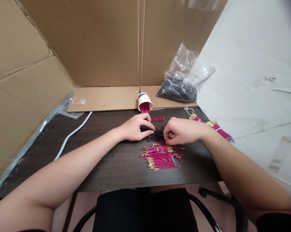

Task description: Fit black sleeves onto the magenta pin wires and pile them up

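My left hand (pixel 139 128) reaches in from the left, its thumb and forefinger nearly together at the heap of short black tubes (pixel 157 135); anything between those fingertips is too small to make out. On the heap's right side my right hand (pixel 178 131) is closed, fingers curled, with a thin magenta wire (pixel 160 142) at its fingertips. Just below lies a pile of magenta wires with gold-coloured ends (pixel 161 160), with a tied bundle (pixel 157 149) on its upper part. Behind my left hand, a paper cup (pixel 142 97) on its side holds more magenta wires.
A few magenta wires (pixel 158 119) lie before the cup. Two wire bundles (pixel 219 130) rest at the right edge. A clear bag of black tubes (pixel 178 90) stands at the back right. Cardboard walls (pixel 106 42) enclose the table (pixel 106 174); a white cable (pixel 71 135) runs along the left.
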`<state>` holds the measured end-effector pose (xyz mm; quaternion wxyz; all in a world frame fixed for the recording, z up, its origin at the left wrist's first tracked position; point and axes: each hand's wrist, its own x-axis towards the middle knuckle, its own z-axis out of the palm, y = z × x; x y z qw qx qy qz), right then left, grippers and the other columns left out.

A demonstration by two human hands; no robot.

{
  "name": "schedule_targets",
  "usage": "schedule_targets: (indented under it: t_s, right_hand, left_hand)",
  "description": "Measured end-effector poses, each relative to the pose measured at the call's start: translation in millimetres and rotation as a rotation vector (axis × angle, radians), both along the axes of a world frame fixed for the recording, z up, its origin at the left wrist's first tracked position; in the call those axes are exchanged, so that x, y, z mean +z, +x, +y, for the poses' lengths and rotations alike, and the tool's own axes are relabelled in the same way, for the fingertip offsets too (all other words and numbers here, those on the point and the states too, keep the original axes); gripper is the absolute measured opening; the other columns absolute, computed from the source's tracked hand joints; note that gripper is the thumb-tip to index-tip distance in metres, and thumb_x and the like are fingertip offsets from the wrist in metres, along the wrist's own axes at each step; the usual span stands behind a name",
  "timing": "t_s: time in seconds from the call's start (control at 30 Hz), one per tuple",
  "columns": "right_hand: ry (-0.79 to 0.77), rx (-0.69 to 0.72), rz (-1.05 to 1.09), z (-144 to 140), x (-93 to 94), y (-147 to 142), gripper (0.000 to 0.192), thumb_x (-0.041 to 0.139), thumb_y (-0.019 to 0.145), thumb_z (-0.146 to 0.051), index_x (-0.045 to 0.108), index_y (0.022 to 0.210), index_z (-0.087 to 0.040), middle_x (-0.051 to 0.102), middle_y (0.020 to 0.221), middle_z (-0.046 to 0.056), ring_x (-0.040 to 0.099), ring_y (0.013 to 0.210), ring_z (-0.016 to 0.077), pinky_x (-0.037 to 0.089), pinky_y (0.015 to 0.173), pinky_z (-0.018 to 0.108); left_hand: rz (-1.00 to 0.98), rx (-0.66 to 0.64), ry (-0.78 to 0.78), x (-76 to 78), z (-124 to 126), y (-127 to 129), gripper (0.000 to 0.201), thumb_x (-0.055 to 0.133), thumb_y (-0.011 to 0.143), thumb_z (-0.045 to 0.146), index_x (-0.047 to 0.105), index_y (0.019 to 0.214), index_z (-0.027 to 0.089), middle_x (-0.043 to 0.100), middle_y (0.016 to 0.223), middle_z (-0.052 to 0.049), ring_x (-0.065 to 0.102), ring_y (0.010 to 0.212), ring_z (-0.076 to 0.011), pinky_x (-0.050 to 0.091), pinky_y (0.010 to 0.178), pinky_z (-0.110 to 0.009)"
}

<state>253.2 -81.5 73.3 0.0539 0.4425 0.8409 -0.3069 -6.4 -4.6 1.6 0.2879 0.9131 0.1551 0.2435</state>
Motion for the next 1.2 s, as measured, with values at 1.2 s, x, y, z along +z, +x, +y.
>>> schedule_targets:
  t_s: [1.2]
  right_hand:
    - [0.588, -0.394, 0.510, 13.7, -20.4, 6.1, 0.026, 0.068, 0.104, -0.036, 0.084, 0.114, -0.018, 0.080, 0.090, 0.006, 0.057, 0.064, 0.0142, 0.047, 0.067, 0.033]
  left_hand:
    - [0.047, 0.096, -0.184, 1.0, 0.9, 4.3, 0.014, 0.067, 0.101, 0.027, 0.072, 0.095, 0.016, 0.069, 0.087, -0.005, 0.056, 0.076, -0.0170, 0.045, 0.073, -0.033]
